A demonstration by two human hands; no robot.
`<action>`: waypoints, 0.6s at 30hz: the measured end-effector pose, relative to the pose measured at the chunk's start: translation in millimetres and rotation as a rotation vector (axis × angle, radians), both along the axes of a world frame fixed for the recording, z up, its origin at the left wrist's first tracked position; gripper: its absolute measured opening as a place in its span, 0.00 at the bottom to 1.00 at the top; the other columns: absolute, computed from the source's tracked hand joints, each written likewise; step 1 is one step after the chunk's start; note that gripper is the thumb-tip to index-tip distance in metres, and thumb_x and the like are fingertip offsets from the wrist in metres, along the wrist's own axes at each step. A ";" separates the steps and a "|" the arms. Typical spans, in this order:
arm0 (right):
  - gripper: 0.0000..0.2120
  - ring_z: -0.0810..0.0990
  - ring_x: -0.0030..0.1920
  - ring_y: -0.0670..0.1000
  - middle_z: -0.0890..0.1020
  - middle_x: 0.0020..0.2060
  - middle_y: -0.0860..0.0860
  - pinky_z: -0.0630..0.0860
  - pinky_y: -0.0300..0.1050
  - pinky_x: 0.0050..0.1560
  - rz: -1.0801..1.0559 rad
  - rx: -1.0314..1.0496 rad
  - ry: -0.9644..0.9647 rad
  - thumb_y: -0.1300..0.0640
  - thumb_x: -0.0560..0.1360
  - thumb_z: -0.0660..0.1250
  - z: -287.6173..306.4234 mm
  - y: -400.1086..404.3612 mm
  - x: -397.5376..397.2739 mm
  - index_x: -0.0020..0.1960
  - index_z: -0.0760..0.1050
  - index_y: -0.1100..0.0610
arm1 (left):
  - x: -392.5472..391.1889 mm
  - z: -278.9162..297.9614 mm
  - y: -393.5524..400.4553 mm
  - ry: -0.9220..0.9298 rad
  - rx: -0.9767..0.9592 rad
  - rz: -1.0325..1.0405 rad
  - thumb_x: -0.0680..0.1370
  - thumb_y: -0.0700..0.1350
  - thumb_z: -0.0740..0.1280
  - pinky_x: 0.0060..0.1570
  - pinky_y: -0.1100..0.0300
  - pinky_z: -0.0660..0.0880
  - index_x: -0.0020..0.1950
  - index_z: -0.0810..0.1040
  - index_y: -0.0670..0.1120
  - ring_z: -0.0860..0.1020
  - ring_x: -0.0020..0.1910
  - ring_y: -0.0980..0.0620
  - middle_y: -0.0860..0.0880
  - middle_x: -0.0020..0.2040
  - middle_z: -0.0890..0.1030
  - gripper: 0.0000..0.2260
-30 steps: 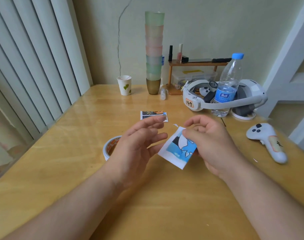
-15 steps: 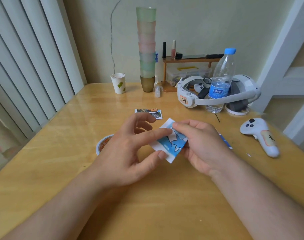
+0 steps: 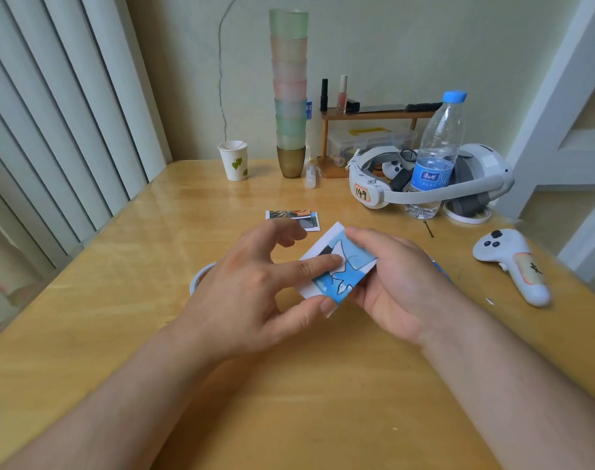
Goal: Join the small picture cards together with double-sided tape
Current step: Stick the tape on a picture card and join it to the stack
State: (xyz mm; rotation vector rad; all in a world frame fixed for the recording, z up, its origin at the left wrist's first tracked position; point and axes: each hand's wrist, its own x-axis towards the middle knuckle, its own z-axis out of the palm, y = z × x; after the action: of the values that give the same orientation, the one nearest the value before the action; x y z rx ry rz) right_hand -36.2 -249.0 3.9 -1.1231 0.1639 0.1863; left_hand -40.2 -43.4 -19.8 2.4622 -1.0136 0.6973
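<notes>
both forearms reach in over the wooden surface (image 3: 103, 334), and the two hands meet above its middle on a blue picture card (image 3: 340, 269) with a white border, held tilted off the surface. the left hand (image 3: 252, 293) pinches the card: its forefinger lies across the printed face and its thumb sits at the card's near corner, the other fingers (image 3: 282, 234) loosely raised. the right hand (image 3: 401, 283) grips the card's right side, fingers curled over the far edge with the palm behind it. just left of the left hand, a tape roll (image 3: 201, 278) lies flat on the surface, mostly hidden by that hand. beyond the hands a second picture card (image 3: 292, 218) lies flat, partly covered by the raised fingers. to the right rests a white controller (image 3: 513, 262). farther back stand a headset (image 3: 425, 184) with a water bottle (image 3: 435, 157) in front of it, a paper cup (image 3: 235, 161), and a tall stack of cups (image 3: 289, 93) near the wall
</notes>
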 end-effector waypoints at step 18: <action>0.16 0.85 0.59 0.57 0.85 0.58 0.62 0.84 0.46 0.55 0.164 0.126 -0.075 0.68 0.79 0.65 6.4 -8.9 -5.5 0.67 0.77 0.66 | -3.2 6.0 -1.4 -0.200 0.009 0.086 0.83 0.57 0.66 0.63 0.44 0.73 0.74 0.76 0.59 0.76 0.63 0.41 0.41 0.69 0.74 0.19</action>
State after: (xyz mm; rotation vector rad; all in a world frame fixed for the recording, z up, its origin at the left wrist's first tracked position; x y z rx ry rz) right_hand -41.7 -257.9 10.3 -1.0166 -0.0069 0.2963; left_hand -43.4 -44.8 -13.8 2.4940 -0.9876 0.9852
